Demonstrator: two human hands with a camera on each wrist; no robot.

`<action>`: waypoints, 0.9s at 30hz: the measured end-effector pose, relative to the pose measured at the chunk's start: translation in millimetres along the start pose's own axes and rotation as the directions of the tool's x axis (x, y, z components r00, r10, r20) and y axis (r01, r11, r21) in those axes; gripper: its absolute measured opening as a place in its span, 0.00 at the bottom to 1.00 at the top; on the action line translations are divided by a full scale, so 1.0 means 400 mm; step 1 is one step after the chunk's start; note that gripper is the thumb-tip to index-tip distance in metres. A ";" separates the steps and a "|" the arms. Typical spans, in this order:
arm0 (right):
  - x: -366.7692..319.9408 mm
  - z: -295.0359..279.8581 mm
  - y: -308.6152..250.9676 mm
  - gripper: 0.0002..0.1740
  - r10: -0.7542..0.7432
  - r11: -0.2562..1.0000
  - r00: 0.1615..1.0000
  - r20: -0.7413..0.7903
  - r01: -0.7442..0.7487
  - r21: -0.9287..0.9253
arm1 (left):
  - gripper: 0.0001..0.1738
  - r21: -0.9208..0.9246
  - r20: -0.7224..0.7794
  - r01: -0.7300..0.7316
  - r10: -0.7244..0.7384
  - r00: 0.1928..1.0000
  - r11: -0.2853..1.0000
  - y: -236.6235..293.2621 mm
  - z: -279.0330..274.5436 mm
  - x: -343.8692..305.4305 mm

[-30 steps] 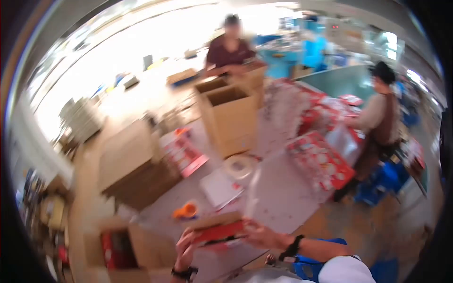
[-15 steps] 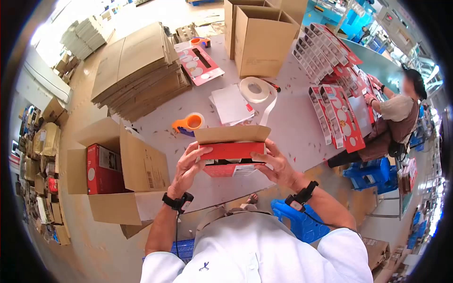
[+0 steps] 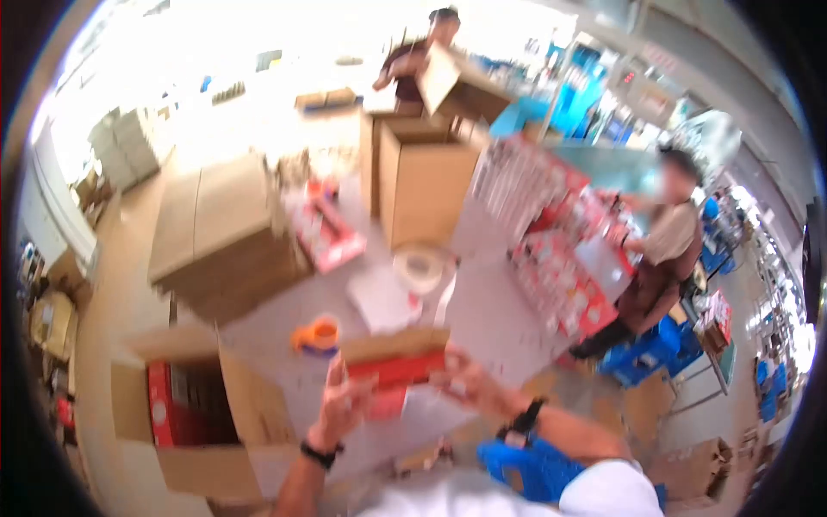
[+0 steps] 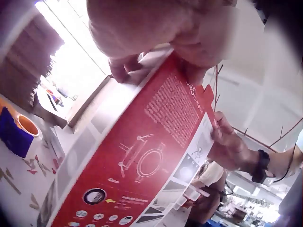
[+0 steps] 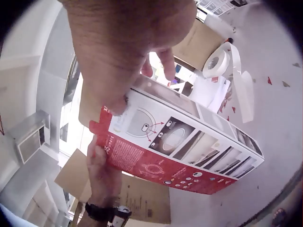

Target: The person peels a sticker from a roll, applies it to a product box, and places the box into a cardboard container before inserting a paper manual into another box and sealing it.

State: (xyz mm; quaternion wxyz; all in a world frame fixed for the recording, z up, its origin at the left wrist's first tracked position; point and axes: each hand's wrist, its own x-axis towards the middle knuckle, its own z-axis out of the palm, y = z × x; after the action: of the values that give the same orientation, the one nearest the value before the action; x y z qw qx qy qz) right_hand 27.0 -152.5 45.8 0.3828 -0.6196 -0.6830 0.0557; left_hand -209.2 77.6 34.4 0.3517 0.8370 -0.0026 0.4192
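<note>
Pale table (image 3: 487, 293) beyond; red box (image 3: 398, 370) between left fingers (image 3: 362, 389) and right fingers (image 3: 450, 376), gripped at opposite ends.

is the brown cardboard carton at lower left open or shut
Open: the carton has its flaps spread outward and a red box inside.

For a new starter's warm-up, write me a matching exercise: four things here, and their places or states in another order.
1. Flattened cartons
2. Red box with brown flap
3. White tape roll
4. Nearest open carton

A. Between left hand and right hand
B. Contains a boxed item
C. Beside white sheets
D. Stacked in a pile

Pairs: 1-D, 2-A, 3-C, 4-B
</note>
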 end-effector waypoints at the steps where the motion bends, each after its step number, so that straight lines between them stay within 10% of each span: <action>1: 0.025 -0.036 -0.046 0.20 0.009 1.000 0.998 -0.055 -0.010 -0.020 | 0.22 -0.022 -0.003 0.037 -0.037 0.999 0.999 0.018 -0.005 0.007; 6: 0.205 -0.240 -0.086 0.27 -0.104 0.983 0.910 -0.401 0.033 -0.180 | 0.24 -0.222 0.008 0.314 -0.320 0.947 0.923 0.058 -0.002 -0.003; 8: 0.380 -0.392 -0.099 0.39 0.324 0.945 0.903 -0.282 -0.320 0.062 | 0.24 -0.148 0.006 0.222 -0.223 0.975 0.964 0.057 -0.011 0.010; 10: 0.517 -0.526 0.044 0.45 0.233 0.958 0.939 -0.251 -0.266 -0.105 | 0.24 -0.271 0.062 0.323 -0.318 0.946 0.907 0.042 -0.002 -0.006; 11: 0.550 -0.590 0.120 0.47 0.333 0.931 0.936 -0.112 -0.345 -0.121 | 0.24 -0.016 0.030 0.151 -0.150 0.988 0.988 0.009 0.000 -0.022; 14: 0.702 -0.665 0.048 0.44 0.533 0.338 0.795 -0.291 -0.515 -0.788 | 0.24 -0.113 0.037 0.263 -0.260 0.965 0.958 0.077 -0.009 0.008; 17: 0.703 -0.652 0.010 0.42 0.535 0.787 0.843 -0.061 -0.523 -0.327 | 0.24 -0.090 0.030 0.199 -0.197 0.980 0.976 0.056 0.002 0.011; 21: 0.484 -0.421 -0.094 0.39 0.269 0.949 0.962 -0.046 -0.273 -0.160 | 0.27 -0.165 0.021 0.224 -0.224 0.974 0.960 0.037 -0.008 0.018; 27: 0.175 -0.152 -0.100 0.46 0.671 0.563 0.727 0.145 -0.627 0.538 | 0.27 -0.213 0.023 0.307 -0.309 0.951 0.928 0.021 0.000 0.001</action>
State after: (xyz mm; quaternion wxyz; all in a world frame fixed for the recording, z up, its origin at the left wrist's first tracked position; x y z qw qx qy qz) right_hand 34.9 -123.7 142.2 0.5225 -0.6899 -0.3449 0.3635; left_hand -211.3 71.4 39.8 0.5011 0.7820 0.0855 0.3606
